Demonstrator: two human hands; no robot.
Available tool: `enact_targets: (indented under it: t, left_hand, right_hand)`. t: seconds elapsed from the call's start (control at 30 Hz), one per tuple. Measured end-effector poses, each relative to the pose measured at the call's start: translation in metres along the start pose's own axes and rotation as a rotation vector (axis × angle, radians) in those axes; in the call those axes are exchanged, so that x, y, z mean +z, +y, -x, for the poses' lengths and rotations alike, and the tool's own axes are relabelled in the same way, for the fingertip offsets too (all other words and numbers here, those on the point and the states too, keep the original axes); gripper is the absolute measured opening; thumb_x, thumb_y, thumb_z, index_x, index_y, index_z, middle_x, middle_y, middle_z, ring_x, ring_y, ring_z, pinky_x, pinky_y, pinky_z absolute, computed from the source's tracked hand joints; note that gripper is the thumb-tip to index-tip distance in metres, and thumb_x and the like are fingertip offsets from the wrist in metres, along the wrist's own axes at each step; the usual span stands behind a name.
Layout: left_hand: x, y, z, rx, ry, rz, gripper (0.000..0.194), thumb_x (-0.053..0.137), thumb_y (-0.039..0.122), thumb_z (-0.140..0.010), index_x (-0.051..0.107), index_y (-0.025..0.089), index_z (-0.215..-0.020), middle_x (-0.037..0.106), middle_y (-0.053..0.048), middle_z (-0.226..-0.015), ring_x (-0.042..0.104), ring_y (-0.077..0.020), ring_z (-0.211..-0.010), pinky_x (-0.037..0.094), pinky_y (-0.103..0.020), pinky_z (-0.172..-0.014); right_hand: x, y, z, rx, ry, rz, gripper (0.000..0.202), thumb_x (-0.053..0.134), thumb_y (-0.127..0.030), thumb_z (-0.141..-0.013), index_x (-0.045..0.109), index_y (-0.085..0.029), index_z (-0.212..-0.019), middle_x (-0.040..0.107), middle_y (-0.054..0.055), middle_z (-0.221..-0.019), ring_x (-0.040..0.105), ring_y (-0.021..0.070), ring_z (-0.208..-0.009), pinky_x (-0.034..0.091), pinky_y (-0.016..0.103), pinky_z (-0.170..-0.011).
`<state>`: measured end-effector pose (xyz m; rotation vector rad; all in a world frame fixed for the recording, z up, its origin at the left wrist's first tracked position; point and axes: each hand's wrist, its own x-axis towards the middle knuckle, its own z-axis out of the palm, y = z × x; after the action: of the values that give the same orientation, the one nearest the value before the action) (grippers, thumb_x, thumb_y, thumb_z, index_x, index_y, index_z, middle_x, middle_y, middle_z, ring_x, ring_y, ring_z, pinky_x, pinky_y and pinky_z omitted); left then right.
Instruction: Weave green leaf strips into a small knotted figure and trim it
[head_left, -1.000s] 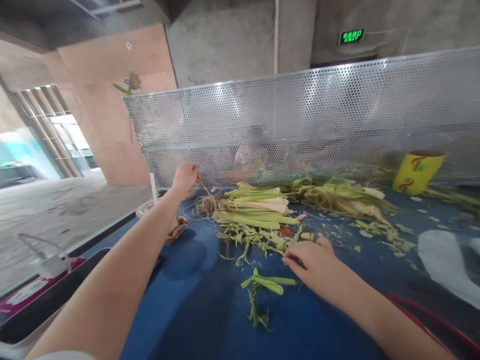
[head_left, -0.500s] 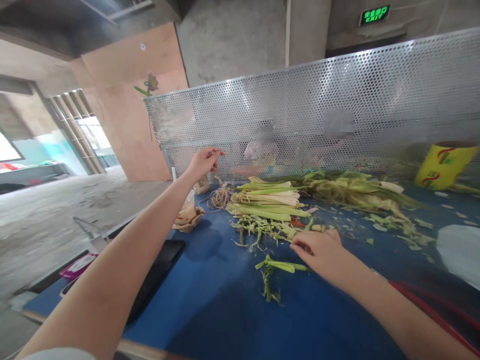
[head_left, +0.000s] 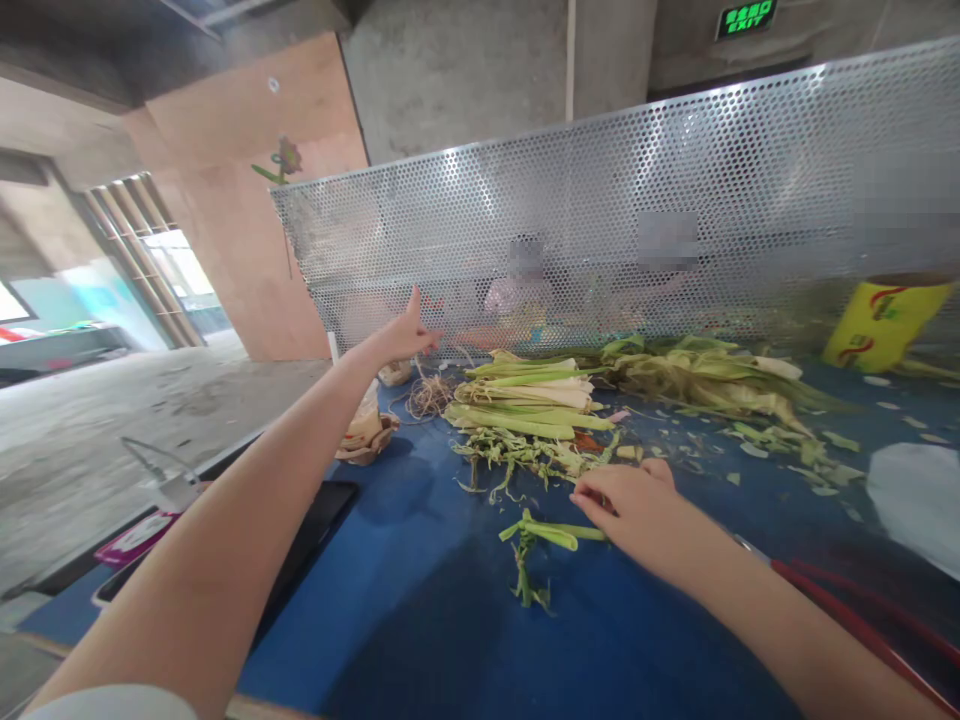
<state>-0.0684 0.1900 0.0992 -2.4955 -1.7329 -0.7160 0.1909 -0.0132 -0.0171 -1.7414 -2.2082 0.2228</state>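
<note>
My left hand point(head_left: 409, 335) is raised at the far left of the blue table, one finger pointing up and the others apart. Nothing shows in it. A loose coil of brown twine point(head_left: 430, 397) lies just below and right of it. Over the table's middle, my right hand point(head_left: 630, 500) has its fingers curled together; anything between them is hidden. Beside its fingertips lies a small figure of folded, knotted green husk point(head_left: 529, 545). Behind are a row of twisted husk pieces point(head_left: 517, 455) and a stack of pale green husk strips point(head_left: 525, 400).
Loose corn husks point(head_left: 697, 375) and scraps lie at the back right, near a yellow container point(head_left: 885, 325). A perforated metal screen point(head_left: 570, 220) stands behind the table, with people beyond. Red-handled scissors point(head_left: 840, 610) lie right; a cup point(head_left: 364, 430) and a black tablet point(head_left: 315, 540) lie left.
My left hand has gone from a pinch above the twine to spread fingers with one pointing up. My right hand has hardly moved. The view has shifted slightly.
</note>
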Motion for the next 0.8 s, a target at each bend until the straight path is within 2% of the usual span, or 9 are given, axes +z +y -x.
enact_targets:
  t: [0.17,0.23,0.3,0.37,0.43,0.57,0.67,0.73,0.8]
  left_hand:
    - [0.033,-0.004,0.022,-0.094,-0.218,-0.218,0.095,0.079,0.042,-0.049,0.041,0.004,-0.127,0.063,-0.025,-0.107,0.059,-0.0367,-0.100,0.046,-0.035,-0.078]
    - [0.049,-0.007,0.031,-0.131,-0.264,-0.266,0.099,0.083,0.038,-0.043,0.042,0.004,-0.126,0.060,-0.027,-0.111,0.057,-0.0386,-0.105,0.046,-0.038,-0.081]
    - [0.063,-0.009,0.037,-0.169,-0.277,-0.285,0.084,0.078,0.040,-0.055,0.045,0.008,-0.125,0.060,-0.023,-0.112,0.057,-0.0341,-0.105,0.046,-0.042,-0.084]
    - [0.067,-0.012,0.038,-0.197,-0.255,-0.264,0.053,0.064,0.039,-0.076,0.050,0.013,-0.119,0.059,-0.014,-0.113,0.059,-0.0256,-0.100,0.047,-0.043,-0.084]
    - [0.060,-0.015,0.033,-0.206,-0.192,-0.202,0.033,0.052,0.033,-0.086,0.053,0.015,-0.114,0.058,-0.009,-0.110,0.059,-0.0195,-0.094,0.049,-0.041,-0.081]
    - [0.011,-0.018,0.007,-0.173,0.051,-0.004,0.034,0.051,0.024,-0.084,0.047,0.013,-0.116,0.064,-0.010,-0.094,0.065,-0.0198,-0.079,0.051,-0.031,-0.065]
    - [-0.026,-0.011,-0.014,-0.116,0.250,0.167,0.034,0.034,0.020,-0.089,0.038,0.016,-0.123,0.063,-0.012,-0.102,0.066,-0.0160,-0.072,0.049,-0.025,-0.055]
    - [-0.040,-0.002,-0.022,-0.062,0.277,0.259,0.026,0.038,0.021,-0.088,0.048,0.017,-0.111,0.064,-0.010,-0.098,0.066,-0.0150,-0.073,0.049,-0.025,-0.055]
    - [-0.049,0.006,-0.024,-0.003,0.405,0.369,0.026,0.033,0.025,-0.090,0.048,0.018,-0.110,0.063,-0.007,-0.101,0.065,-0.0135,-0.078,0.048,-0.024,-0.057]
  right_hand:
    - [0.000,-0.003,0.001,0.016,-0.029,-0.007,0.027,0.040,-0.022,-0.087,0.056,-0.019,-0.066,0.066,0.001,-0.071,0.054,0.0146,-0.066,0.023,0.036,-0.074]
    - [0.002,-0.002,0.001,0.013,-0.014,-0.005,0.028,0.041,-0.022,-0.086,0.056,-0.019,-0.063,0.065,0.000,-0.069,0.054,0.0143,-0.064,0.023,0.036,-0.073]
    - [0.005,0.000,0.001,0.005,0.000,0.000,0.029,0.041,-0.023,-0.086,0.056,-0.019,-0.062,0.065,0.000,-0.068,0.054,0.0143,-0.063,0.023,0.036,-0.073]
    - [0.006,0.001,0.001,0.002,0.004,0.001,0.029,0.041,-0.025,-0.087,0.057,-0.020,-0.063,0.065,0.000,-0.069,0.054,0.0148,-0.064,0.023,0.036,-0.074]
    - [0.006,0.001,0.001,0.006,0.005,0.003,0.028,0.041,-0.024,-0.087,0.057,-0.020,-0.064,0.066,0.000,-0.071,0.055,0.0157,-0.066,0.023,0.037,-0.074]
    - [0.005,0.000,0.001,0.005,-0.017,0.009,0.028,0.039,-0.023,-0.087,0.055,-0.019,-0.064,0.066,0.001,-0.072,0.055,0.0164,-0.068,0.022,0.038,-0.075]
    - [0.005,-0.001,0.001,0.011,-0.042,0.018,0.028,0.040,-0.022,-0.087,0.055,-0.019,-0.064,0.065,0.001,-0.071,0.054,0.0163,-0.067,0.023,0.038,-0.076]
    - [0.004,-0.002,0.001,0.020,-0.042,0.018,0.028,0.040,-0.022,-0.086,0.056,-0.019,-0.063,0.065,0.001,-0.070,0.054,0.0163,-0.066,0.023,0.038,-0.074]
    - [0.002,-0.003,0.001,0.022,-0.036,0.019,0.028,0.041,-0.022,-0.086,0.056,-0.019,-0.062,0.064,0.001,-0.068,0.054,0.0154,-0.063,0.023,0.038,-0.073]
